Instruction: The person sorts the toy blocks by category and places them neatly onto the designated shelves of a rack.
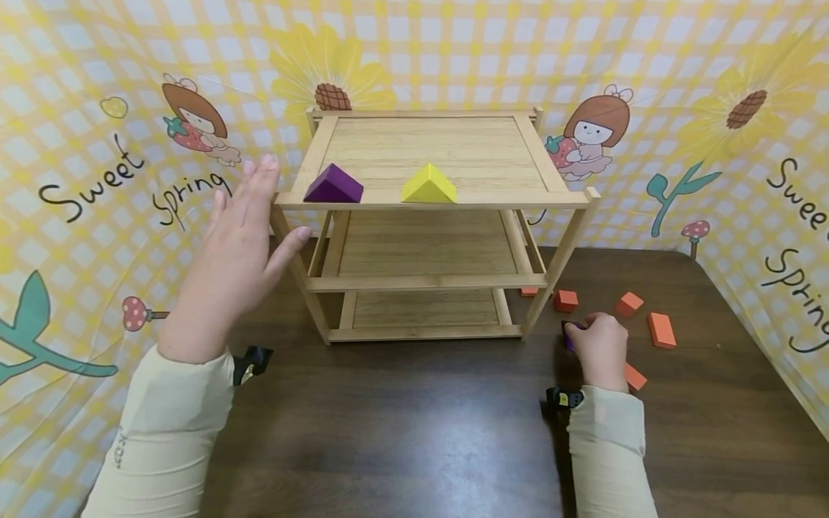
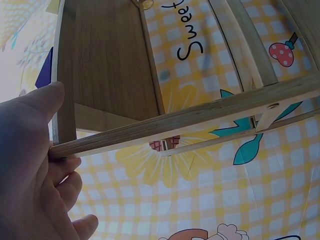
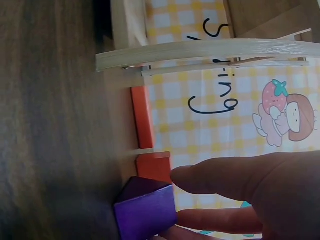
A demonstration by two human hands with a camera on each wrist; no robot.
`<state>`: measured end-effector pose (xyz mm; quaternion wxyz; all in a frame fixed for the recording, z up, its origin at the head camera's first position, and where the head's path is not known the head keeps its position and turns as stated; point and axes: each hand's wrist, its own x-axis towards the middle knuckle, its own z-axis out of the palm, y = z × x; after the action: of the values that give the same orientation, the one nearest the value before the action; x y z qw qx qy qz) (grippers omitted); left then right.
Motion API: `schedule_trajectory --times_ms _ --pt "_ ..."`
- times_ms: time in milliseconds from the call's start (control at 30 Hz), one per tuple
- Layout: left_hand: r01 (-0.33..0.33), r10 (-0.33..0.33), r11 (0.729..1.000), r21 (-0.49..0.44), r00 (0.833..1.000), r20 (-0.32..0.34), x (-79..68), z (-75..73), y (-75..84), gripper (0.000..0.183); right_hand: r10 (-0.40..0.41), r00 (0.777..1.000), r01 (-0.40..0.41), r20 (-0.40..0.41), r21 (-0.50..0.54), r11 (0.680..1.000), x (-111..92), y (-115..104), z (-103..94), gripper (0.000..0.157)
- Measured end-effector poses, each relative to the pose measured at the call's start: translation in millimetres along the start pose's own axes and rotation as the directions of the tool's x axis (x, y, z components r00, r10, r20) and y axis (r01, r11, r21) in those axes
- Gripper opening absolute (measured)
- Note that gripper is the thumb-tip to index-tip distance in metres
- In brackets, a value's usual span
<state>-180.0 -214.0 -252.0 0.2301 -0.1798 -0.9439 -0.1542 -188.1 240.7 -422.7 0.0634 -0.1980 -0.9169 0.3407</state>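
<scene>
My left hand (image 1: 227,252) is at the front left corner of a three-tier wooden shelf (image 1: 425,200), fingers extended. In the left wrist view its thumb (image 2: 50,97) rests on the top tier's front edge. A purple triangular block (image 1: 333,184) and a yellow triangular block (image 1: 429,184) sit along that edge. Right of the shelf, low over the table, my right hand (image 1: 604,351) pinches another purple triangular block (image 3: 146,212), mostly covered by the hand in the head view.
Several orange blocks lie on the dark table (image 1: 401,432) around the right hand, including a cube (image 1: 566,301) and a flat rectangular one (image 1: 662,329). One orange block (image 1: 529,291) is behind the shelf's right leg. Checked cloth (image 1: 453,43) surrounds the table's back and sides.
</scene>
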Motion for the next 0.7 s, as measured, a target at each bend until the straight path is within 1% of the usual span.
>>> schedule_trajectory --times_ms 100,333,467,700 --pt "-0.002 0.002 1.000 0.002 1.000 -0.002 -0.5 -0.3 -0.2 0.079 0.005 1.000 -0.005 0.005 0.000 1.000 0.5 1.0 2.3 0.042" --pt "-0.006 0.006 1.000 0.004 1.000 -0.006 -0.6 -0.8 0.1 0.079 -0.004 1.000 0.004 0.005 -0.015 1.000 1.3 5.3 4.4 0.031" --pt "-0.003 0.003 1.000 0.001 1.000 -0.004 -1.0 -0.9 0.1 0.079 -0.003 1.000 0.003 0.015 -0.014 1.000 2.6 6.1 4.8 0.030" --pt "0.002 -0.002 1.000 -0.005 1.000 -0.002 -0.9 -0.8 -0.1 0.079 0.016 0.999 -0.016 0.030 0.000 1.000 3.7 6.8 5.5 0.033"
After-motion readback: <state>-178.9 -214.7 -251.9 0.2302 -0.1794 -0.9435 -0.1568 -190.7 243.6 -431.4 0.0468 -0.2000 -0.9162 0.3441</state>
